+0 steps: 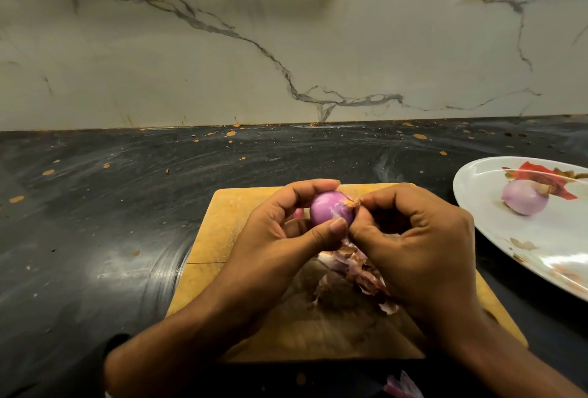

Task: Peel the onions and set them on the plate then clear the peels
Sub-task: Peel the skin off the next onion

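My left hand (283, 232) grips a small purple onion (329, 211) above the wooden cutting board (222, 238), thumb and fingers curled round it. My right hand (413, 238) pinches a dry scrap of peel (353, 203) at the onion's right end. A heap of loose peels (353, 267) lies on the board under my hands. To the right, a peeled pale onion (525, 197) rests on the white plate (541, 238), which has a red flower print.
The board sits on a dark, stained counter (111, 222) that runs back to a marble wall (286, 47). One stray peel (402, 386) lies off the board at the front edge. The plate extends past the right border of the view.
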### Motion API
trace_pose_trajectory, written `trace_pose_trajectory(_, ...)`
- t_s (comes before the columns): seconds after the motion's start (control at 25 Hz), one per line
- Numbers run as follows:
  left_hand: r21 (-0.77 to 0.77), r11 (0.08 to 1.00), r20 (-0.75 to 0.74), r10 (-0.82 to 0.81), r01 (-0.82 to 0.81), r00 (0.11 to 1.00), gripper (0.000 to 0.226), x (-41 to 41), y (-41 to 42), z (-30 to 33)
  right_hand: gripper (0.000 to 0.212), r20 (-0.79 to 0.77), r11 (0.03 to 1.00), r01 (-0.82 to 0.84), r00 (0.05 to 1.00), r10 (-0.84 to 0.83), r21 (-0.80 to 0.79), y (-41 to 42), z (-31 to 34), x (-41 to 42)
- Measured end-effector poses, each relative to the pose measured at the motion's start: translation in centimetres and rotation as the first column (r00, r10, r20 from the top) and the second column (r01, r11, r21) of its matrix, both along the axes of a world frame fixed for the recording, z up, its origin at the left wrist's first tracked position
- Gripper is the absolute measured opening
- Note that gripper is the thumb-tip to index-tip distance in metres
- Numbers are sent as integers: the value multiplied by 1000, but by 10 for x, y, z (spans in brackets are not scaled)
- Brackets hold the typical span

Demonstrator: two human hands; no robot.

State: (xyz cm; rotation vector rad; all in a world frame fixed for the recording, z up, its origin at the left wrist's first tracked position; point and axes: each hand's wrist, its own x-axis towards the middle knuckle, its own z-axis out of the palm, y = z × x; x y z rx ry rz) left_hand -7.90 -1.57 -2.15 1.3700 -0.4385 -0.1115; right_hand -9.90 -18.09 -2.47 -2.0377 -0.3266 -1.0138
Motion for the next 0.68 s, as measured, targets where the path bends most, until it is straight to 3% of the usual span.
trace_pose_trajectory(0.2,-52,998,-58,-36,33,998,46,1,1,0,20,-130,976,-69,987,98,206,2,3,-2)
trace_pose_trajectory(0.4,-133,988,-108,-99,84,989,47,-3,-2,6,3,-201,886,-120,952,231,449,-3,10,0)
trace_pose_trajectory(0.48,-169,980,-133,-127,104,983,48,-2,-3,8,11,-224,871,-116,942,248,478,-4,11,1)
trace_pose_trajectory(0.68,-170,981,-162,-126,98,979,52,-1,-2,8,3,-250,894,-117,937,243,432,-3,9,1)
